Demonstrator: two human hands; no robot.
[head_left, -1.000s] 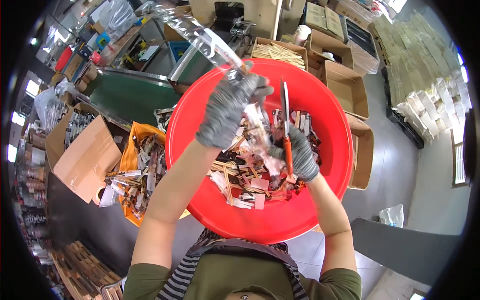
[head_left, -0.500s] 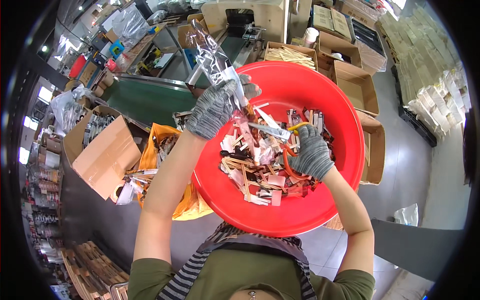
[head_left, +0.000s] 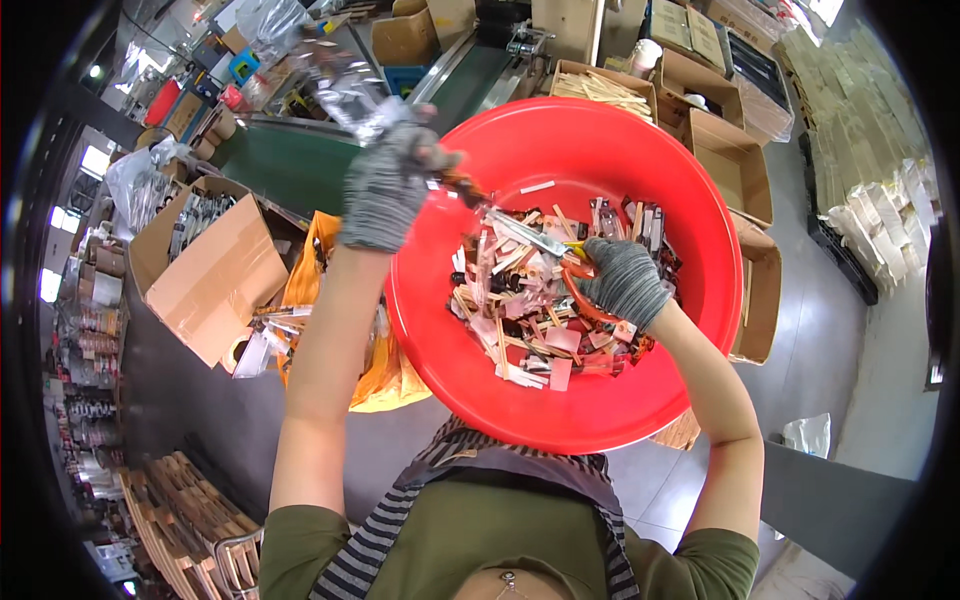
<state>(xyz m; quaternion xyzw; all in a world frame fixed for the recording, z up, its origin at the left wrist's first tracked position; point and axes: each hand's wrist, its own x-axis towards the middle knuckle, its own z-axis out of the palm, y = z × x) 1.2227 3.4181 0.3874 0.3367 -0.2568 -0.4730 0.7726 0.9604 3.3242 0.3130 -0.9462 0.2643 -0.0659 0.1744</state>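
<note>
My left hand (head_left: pixel 385 190), in a grey knit glove, is closed around a crinkly clear plastic packet (head_left: pixel 345 85) that sticks up past the fingers and is smeared by motion. A dark, torn-looking end of it hangs below the hand toward the scissors. My right hand (head_left: pixel 628 283), gloved the same way, grips scissors with orange and yellow handles (head_left: pixel 583 298). The scissor blades (head_left: pixel 525 232) point up and left, close together. Both hands are over a large red basin (head_left: pixel 710 300). In it lies a heap of wooden sticks, wrapper pieces and pink and white scraps (head_left: pixel 540 335).
Beyond the basin stands a carton of wooden sticks (head_left: pixel 605 92), with open cartons (head_left: pixel 725 165) along its right. At left are a tilted carton of packets (head_left: pixel 215 275) and a yellow bag (head_left: pixel 390 385). A green conveyor belt (head_left: pixel 285 160) runs behind.
My left hand has moved left with the packet, away from the scissors. The scissor blades, apart before, have come together. A white strip now lies alone on the basin's far wall.
</note>
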